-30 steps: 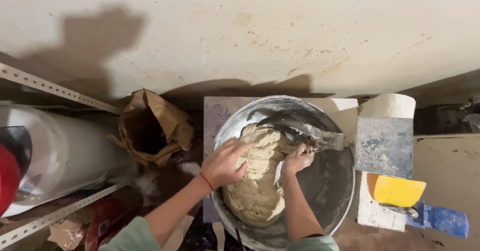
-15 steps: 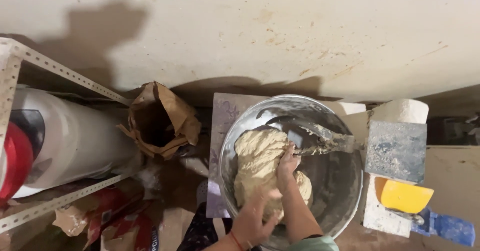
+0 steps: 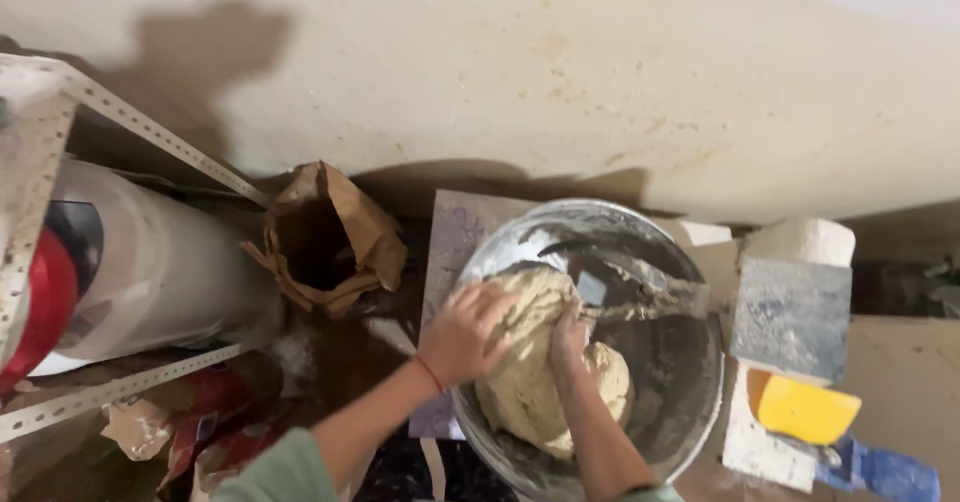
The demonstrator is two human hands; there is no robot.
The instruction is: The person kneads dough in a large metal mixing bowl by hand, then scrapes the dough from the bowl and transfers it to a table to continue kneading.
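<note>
Fingers of the left hand (image 3: 465, 334), which has come back up since half a second ago, spread open on the dough (image 3: 545, 362) in the metal basin (image 3: 690, 402); the right hand (image 3: 568, 340) presses in beside it, so kneading continues.

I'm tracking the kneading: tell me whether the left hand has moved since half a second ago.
Yes. The left hand has gone from the near rim of the metal bowl up onto the dough at its left rim.

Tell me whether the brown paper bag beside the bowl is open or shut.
Open: the brown paper bag has its top spread wide, showing a dark inside. Contents cannot be told.
</note>
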